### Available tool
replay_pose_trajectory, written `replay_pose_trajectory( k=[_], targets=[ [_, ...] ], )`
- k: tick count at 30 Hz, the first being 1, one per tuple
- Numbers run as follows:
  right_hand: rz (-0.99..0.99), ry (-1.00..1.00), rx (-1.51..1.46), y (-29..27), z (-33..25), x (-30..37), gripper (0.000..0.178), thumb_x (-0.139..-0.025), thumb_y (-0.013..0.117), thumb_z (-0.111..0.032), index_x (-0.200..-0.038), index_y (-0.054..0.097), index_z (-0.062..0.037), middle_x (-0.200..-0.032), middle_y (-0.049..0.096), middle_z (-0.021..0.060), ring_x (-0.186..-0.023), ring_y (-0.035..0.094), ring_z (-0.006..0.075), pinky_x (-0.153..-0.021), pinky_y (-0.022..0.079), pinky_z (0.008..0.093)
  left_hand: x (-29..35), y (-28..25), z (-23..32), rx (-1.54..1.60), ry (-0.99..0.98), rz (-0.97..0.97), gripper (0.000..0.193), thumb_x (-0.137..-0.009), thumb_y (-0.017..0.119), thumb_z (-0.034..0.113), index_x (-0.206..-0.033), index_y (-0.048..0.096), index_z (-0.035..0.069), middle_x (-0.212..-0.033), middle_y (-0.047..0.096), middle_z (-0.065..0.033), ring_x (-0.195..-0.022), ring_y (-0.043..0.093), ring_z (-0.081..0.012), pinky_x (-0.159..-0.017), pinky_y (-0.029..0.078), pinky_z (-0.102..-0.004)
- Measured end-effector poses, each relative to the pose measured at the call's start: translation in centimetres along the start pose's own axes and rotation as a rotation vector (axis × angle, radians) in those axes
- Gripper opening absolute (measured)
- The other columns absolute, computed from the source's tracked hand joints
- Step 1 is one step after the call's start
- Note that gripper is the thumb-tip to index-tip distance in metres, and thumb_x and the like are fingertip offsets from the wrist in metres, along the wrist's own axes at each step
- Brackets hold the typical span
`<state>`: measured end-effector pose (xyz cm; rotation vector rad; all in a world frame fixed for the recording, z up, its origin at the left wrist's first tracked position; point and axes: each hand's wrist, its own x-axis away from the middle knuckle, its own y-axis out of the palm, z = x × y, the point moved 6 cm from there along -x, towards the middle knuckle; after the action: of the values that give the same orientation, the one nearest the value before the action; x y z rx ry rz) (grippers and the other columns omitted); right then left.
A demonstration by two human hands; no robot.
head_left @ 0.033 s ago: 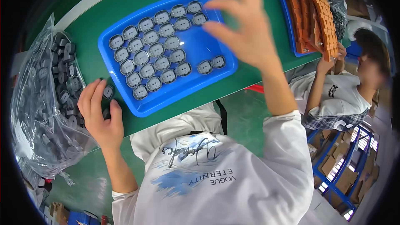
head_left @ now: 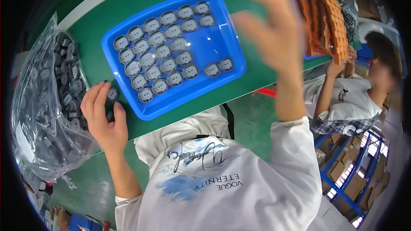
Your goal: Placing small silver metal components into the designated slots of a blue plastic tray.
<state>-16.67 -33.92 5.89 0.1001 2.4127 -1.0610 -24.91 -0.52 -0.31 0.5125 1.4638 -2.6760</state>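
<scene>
Several grey rounded plastic parts (head_left: 162,51), each with small holes in its face, lie in rows in a blue tray (head_left: 169,105). Two more sit apart in the tray's near right area. Off the tray's right side, my right hand (head_left: 274,30) is raised with fingers spread, smeared by motion, and nothing visible in it. My left hand (head_left: 102,117) rests on the green table between the tray and a clear plastic bag (head_left: 34,115) of similar grey parts, its thumb apart from the fingers. A loose grey part (head_left: 112,94) lies beside its fingertips; another is partly hidden near the thumb.
At the right, stacked orange slatted pieces (head_left: 332,21) stand in a second blue tray, where another person (head_left: 346,98) has their hands on one. The green table (head_left: 180,115) ends close to my body. Blue shelving with cartons (head_left: 346,167) stands beyond.
My right hand has moved right, away from the tray's right edge and toward the orange pieces. The left hand stays in place, and the parts in the tray look the same.
</scene>
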Motion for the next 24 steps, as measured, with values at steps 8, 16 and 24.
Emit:
replay_pose_trajectory(
  k=[8,16,24],
  targets=[
    [0.121,0.028,-0.929,-11.5,1.2,2.6,0.027,-0.097,0.055,-0.012,-0.114,0.069,0.0037,-0.109,0.069,0.0118,-0.101,0.064,0.0270,-0.098,0.046,0.0485,-0.7,0.7,0.6,0.055,-0.004,0.068,0.045,-0.076,0.072,-0.003,-0.121,0.070,0.003,-0.117,0.067,-0.0154,-0.112,0.061,-0.0351,-0.100,0.048,-0.0429],
    [-0.374,-0.415,-0.311,9.7,-10.7,0.7,0.032,-0.073,0.078,-0.007,-0.105,0.073,-0.0039,-0.103,0.070,0.0133,-0.109,0.061,0.0333,-0.102,0.046,0.0444,1.1,-3.2,2.2,-0.131,-0.072,0.031,0.043,-0.074,0.080,0.006,-0.117,0.072,0.006,-0.110,0.066,-0.0112,-0.109,0.056,-0.0335,-0.094,0.047,-0.0431],
    [-0.695,-0.721,0.155,19.0,-15.1,-1.2,0.020,-0.076,0.070,-0.016,-0.093,0.070,-0.0077,-0.090,0.070,0.0100,-0.097,0.065,0.0283,-0.089,0.050,0.0427,1.4,-2.8,0.6,-0.116,0.010,-0.062,0.027,-0.079,0.074,-0.001,-0.106,0.072,0.002,-0.096,0.066,-0.0119,-0.097,0.058,-0.0332,-0.088,0.049,-0.0428]
  ],
)
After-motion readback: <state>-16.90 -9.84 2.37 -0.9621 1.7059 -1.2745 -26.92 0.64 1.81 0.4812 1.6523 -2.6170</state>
